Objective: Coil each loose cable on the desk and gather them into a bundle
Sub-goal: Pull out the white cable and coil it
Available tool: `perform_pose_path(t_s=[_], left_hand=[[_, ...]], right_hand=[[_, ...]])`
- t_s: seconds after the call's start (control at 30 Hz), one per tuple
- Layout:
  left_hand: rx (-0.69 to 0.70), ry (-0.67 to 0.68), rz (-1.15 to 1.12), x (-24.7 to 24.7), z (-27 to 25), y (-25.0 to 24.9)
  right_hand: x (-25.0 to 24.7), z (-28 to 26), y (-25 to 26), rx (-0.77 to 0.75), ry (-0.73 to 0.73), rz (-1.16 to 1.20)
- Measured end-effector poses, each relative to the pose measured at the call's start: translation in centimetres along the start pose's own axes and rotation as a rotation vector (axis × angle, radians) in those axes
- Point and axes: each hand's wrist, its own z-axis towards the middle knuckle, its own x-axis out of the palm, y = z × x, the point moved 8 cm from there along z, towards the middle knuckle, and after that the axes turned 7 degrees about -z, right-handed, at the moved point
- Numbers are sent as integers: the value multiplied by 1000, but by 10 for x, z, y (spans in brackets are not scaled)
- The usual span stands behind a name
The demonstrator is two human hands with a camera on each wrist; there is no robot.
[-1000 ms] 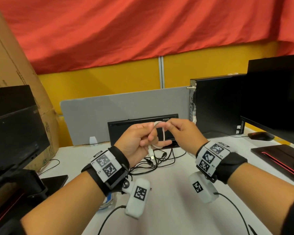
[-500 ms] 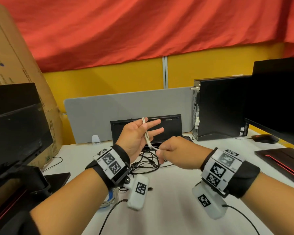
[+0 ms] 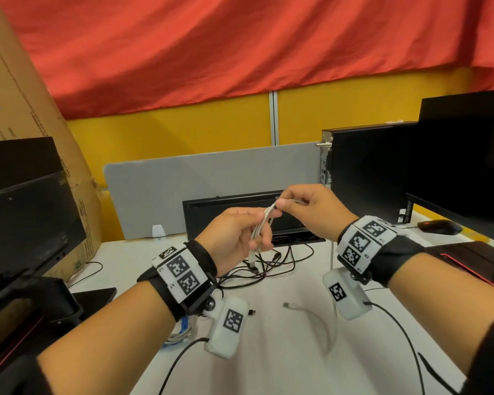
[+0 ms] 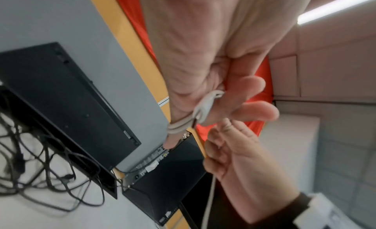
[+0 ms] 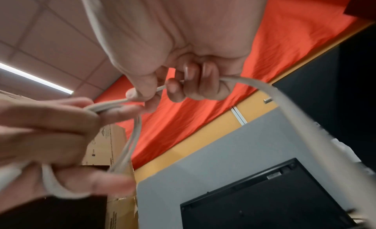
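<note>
White cable (image 3: pixel 264 223) now runs up between both our hands; half a second ago our right hand (image 3: pixel 311 212) sat lower, pulling the cord down, and it has since risen above the left. Our left hand (image 3: pixel 234 235) holds several loops, fingers (image 4: pixel 254 86) curled loosely round them, above the tabletop (image 3: pixel 283 352). Our right fingers (image 5: pixel 175 87) pinch the cord beside the loops. Its free end (image 3: pixel 290 305) lies blurred on the tabletop. Black cables (image 3: pixel 268 266) tangle behind, partly hidden by our left hand.
</note>
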Motion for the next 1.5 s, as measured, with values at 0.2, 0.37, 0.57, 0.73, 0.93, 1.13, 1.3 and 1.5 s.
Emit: perform_pose_path(t_s=[0.2,0.37,0.57,0.73,0.93,1.13,1.3,1.5], left_hand=[[1,13,-190,0,1,0],[-4,-11,-354,-4,1,-3],[236,-149,-372,-14,8,-24],[294,-223,90,-26,7,-29],[171,-222,507,-30,7,-13],[-15,-199,749,-29,0,3],[-59,-142,592,-19,-9,11],[-69,-59,317,10,-18,6]], right_hand=[[24,-1,-14,-2,17,-51],[57,-10,-29,94,220,-154],[102,-38,-26,61,503,-269],[93,-40,-3,-17,461,-257],[52,-27,24,-59,325,-229],[9,-15,26,-16,158,-96],[-12,-7,12,17,34,-112],[-7,-9,-15,39,-37,-110]])
